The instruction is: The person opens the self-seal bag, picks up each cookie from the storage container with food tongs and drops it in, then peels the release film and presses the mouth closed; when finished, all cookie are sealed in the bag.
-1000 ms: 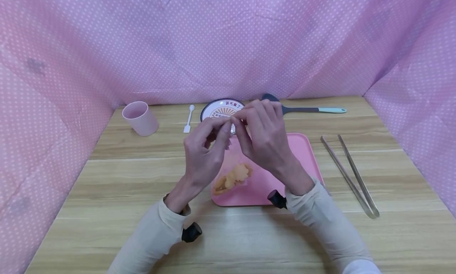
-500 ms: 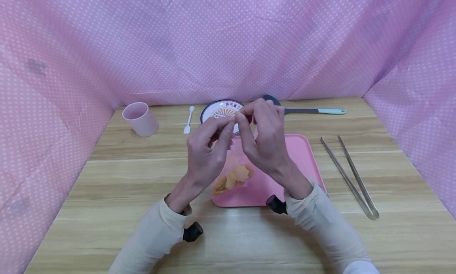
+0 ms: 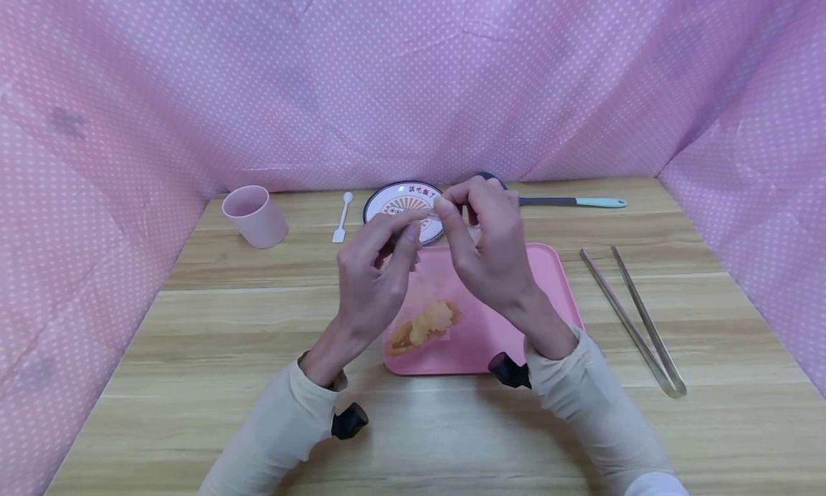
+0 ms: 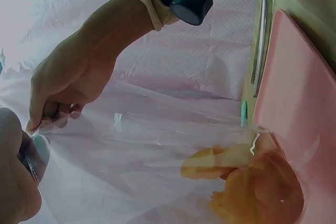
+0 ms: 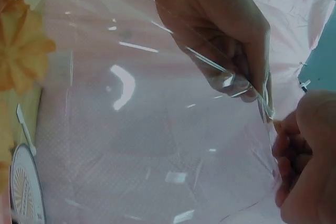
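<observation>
A clear plastic bag hangs from both hands above the pink tray. Orange-yellow pieces lie in its bottom, one with a scalloped, flower-like edge. My left hand pinches the bag's top edge between thumb and bent fingers. Close beside it, my right hand pinches the same edge further to the right. In the right wrist view the edge runs taut between the fingertips. From the head view, most of the bag is too transparent to make out.
A pink cup and a small white spatula-like stick stand and lie at the left. Behind the hands are a printed plate and a dark utensil with a mint handle. Metal tongs lie right of the tray.
My right hand has slid a little to the right along the bag's edge, away from the left fingertips. The left hand stays almost in place.
</observation>
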The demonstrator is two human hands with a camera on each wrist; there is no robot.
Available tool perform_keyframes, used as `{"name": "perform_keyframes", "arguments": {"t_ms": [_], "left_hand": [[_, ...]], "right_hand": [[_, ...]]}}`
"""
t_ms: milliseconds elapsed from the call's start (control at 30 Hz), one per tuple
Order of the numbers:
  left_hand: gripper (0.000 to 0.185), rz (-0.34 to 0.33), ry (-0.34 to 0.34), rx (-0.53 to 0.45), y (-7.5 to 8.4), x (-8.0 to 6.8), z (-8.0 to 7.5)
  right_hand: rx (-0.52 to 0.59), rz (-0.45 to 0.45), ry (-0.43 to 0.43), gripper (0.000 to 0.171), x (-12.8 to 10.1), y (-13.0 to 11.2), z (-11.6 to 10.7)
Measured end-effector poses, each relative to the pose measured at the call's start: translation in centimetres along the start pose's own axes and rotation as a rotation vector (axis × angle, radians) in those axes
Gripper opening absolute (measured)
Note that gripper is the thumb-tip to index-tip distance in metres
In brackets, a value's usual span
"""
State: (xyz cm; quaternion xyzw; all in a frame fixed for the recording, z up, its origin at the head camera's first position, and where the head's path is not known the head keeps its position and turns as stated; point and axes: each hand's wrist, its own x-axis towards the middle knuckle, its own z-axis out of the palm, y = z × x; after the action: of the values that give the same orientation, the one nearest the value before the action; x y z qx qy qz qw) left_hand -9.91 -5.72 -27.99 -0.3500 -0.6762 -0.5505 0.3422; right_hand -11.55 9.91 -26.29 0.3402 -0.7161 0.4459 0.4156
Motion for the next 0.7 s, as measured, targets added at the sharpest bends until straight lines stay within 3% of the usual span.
{"name": "perform_keyframes", "arguments": {"t_ms": [200, 400, 567, 700], "left_hand": [[0.014, -0.018, 0.026, -0.011, 0.0, 0.1, -0.2], [0.018, -0.018, 0.030, -0.017, 0.2, 0.2, -0.1], [0.019, 0.005, 0.040, 0.006, 0.3, 0.2, 0.2], [0.021, 0.033, 0.040, 0.064, 0.3, 0.1, 0.5]], "right_hand": [[-0.066, -0.129, -0.011, 0.007, -0.4, 0.3, 0.0], [-0.277, -0.211, -0.003, 0.019, -0.7, 0.1, -0.3], [-0.445, -0.264, -0.023, 0.012, -0.6, -0.4, -0.4], [-0.504, -0.278, -0.052, 0.008, -0.5, -0.9, -0.4]]}}
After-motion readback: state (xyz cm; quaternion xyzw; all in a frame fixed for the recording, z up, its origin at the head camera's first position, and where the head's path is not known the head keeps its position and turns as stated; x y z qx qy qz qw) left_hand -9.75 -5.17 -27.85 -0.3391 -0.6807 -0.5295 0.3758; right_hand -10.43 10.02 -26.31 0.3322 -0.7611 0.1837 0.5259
